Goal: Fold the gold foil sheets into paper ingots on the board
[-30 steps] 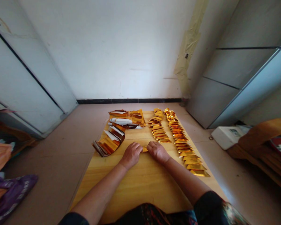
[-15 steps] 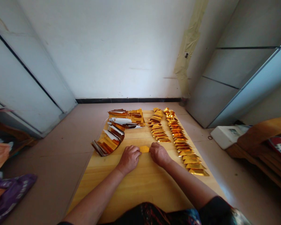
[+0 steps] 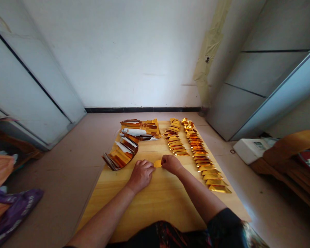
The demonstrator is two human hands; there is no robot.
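Between my hands, a small piece of folded gold foil paper [image 3: 157, 163] lies on the wooden table [image 3: 144, 203]. My left hand [image 3: 142, 173] is closed on its left end, the fingertips pressed together over the edge. Closed on the right end is my right hand [image 3: 171, 164], its fingers curled in a pinch and partly covering the paper. Just beyond it, a row of folded gold paper pieces [image 3: 176, 143] overlaps one another. A longer row of shiny folded gold pieces [image 3: 205, 165] runs down the table's right side.
Stacks of unfolded gold and white paper sheets [image 3: 124, 150] lie at the table's far left. A grey cabinet [image 3: 253, 75] stands at the right, near a white box [image 3: 249, 150] and a wooden seat [image 3: 281, 151]. A purple bag [image 3: 20, 210] rests on the floor at left.
My right hand has shifted slightly left and turned over the paper's right end, covering more of it. My left hand stays almost in place.
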